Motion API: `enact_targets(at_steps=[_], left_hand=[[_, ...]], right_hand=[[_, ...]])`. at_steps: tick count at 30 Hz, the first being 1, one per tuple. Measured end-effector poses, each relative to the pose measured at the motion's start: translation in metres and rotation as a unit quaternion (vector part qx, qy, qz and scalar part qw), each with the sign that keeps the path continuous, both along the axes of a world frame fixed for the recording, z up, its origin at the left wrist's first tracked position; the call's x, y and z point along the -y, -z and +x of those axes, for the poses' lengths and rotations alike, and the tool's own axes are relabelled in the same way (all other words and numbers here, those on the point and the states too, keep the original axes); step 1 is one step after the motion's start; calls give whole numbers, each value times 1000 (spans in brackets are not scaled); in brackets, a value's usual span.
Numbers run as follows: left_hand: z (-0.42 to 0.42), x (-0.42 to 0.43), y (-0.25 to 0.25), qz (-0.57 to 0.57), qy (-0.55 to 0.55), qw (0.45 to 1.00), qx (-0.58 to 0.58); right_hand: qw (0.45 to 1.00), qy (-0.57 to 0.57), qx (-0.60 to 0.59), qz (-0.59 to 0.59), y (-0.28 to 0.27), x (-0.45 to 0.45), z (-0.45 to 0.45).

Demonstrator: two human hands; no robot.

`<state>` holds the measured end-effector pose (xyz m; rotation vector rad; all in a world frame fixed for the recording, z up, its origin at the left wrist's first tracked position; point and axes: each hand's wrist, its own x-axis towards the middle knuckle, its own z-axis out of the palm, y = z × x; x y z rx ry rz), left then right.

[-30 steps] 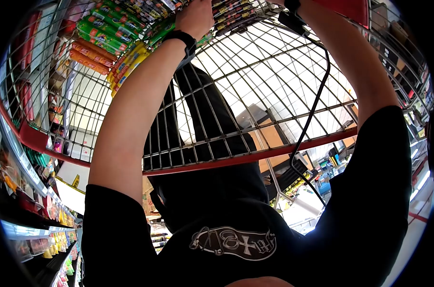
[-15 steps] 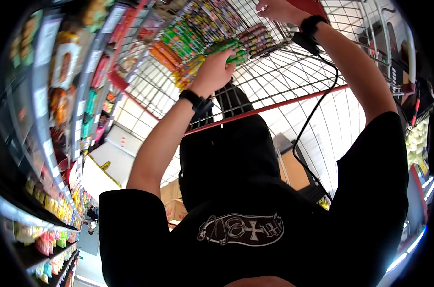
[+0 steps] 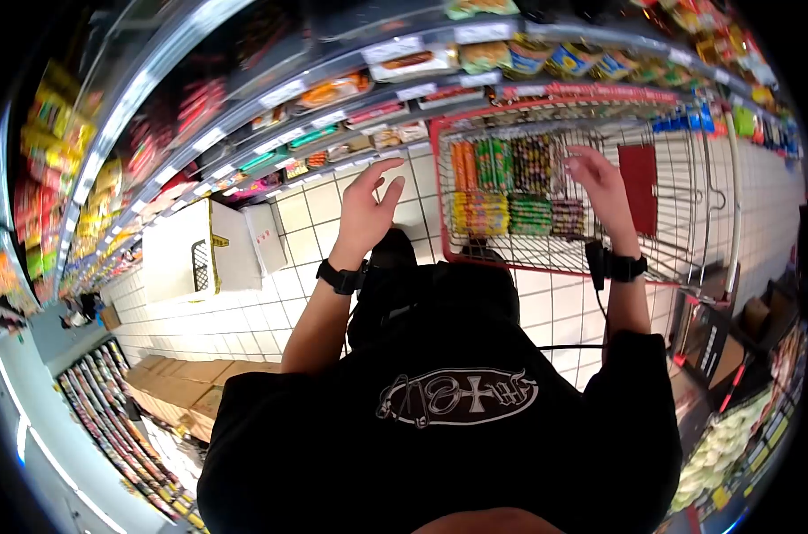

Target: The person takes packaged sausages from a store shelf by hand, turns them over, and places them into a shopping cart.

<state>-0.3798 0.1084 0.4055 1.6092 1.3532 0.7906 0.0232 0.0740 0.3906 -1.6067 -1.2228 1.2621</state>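
My left hand (image 3: 368,209) is raised over the tiled floor, left of the shopping cart (image 3: 446,200), fingers apart and nothing in them. My right hand (image 3: 601,187) hangs over the cart, its fingers loosely spread and empty. Inside the cart lie rows of packets: orange packets (image 3: 463,166), green packets (image 3: 494,166), dark multicoloured packets (image 3: 532,165), yellow packets (image 3: 481,214) and more green packets (image 3: 530,216). Dark packets (image 3: 568,217) lie beside these, near my right wrist. A red panel (image 3: 638,190) is at the cart's right part.
Shelves of packaged food (image 3: 332,92) curve along the top and left. A white box (image 3: 179,254) stands on the floor at left, with cardboard boxes (image 3: 177,384) below it. Black crates (image 3: 711,343) are at right. A cable runs from my right wrist.
The view has turned, bringing the cart to the upper right. My left hand has moved from the green packets in the cart to a place outside it, left of the rim.
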Motion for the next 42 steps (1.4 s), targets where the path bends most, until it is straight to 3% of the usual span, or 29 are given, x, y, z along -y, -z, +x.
enact_targets(at_steps=[4, 6, 8, 10, 12, 14, 16, 18, 20, 23, 26, 28, 30, 31, 32, 34, 36, 37, 40, 41, 42], left_hand=[[-93, -23, -16, 87, -24, 996, -21], [-141, -34, -28, 155, -37, 985, -74], [-181, -47, -41, 153, -63, 983, -81], [-210, -58, -51, 163, -91, 977, -103], [-226, -69, -55, 152, -101, 981, -67], [-239, -88, -53, 235, -59, 967, -80], [-245, -111, -61, 239, -32, 970, -31], [-251, -135, -78, 124, 14, 987, 98], [-249, -153, -93, 167, 5, 982, 87], [-237, -158, -102, 276, 81, 953, -93], [-218, -168, -73, 296, 118, 938, -135], [-207, -180, -61, 305, 117, 934, -143], [-196, -197, -47, 371, 90, 902, -202], [-193, -209, -30, 451, 57, 854, -255], [-188, -209, -28, 450, 58, 853, -258], [-180, -205, -31, 275, 87, 893, -346], [-176, -201, -39, 309, 66, 880, -354], [-175, -204, -42, 252, 75, 897, -355], [-172, -211, -61, 166, 86, 916, -356], [-174, -212, -64, 131, 89, 928, -338], [-175, -220, -69, 104, 89, 937, -322]], right_hand=[[999, -18, 26, 33, -2, -22, -80], [998, -26, -36, 40, -5, -34, -136], [997, -67, 9, 38, -19, -56, -186], [983, -120, 84, 108, -36, -77, -235], [982, -141, 67, 104, -48, -100, -267], [981, -158, 49, 104, -55, -118, -294], [971, -166, 69, 159, -65, -132, -311], [967, -180, 68, 164, -73, -145, -320], [972, -172, 82, 140, -86, -162, -328], [969, -174, 50, 170, -81, -195, -335], [967, -205, 36, 148, -74, -227, -345], [944, -226, 128, 204, -67, -249, -354], [939, -229, 128, 223, -58, -273, -358], [941, -201, 154, 225, -51, -286, -361], [942, -172, 180, 225, -46, -299, -361], [933, -177, 219, 222, -45, -326, -361], [929, -209, 280, 123, -39, -350, -364], [929, -213, 277, 121, -33, -358, -363], [962, -233, 131, 53, -17, -372, -363], [963, -224, 144, 47, -8, -378, -365], [948, -315, 46, -28, -73, -345, -376]])
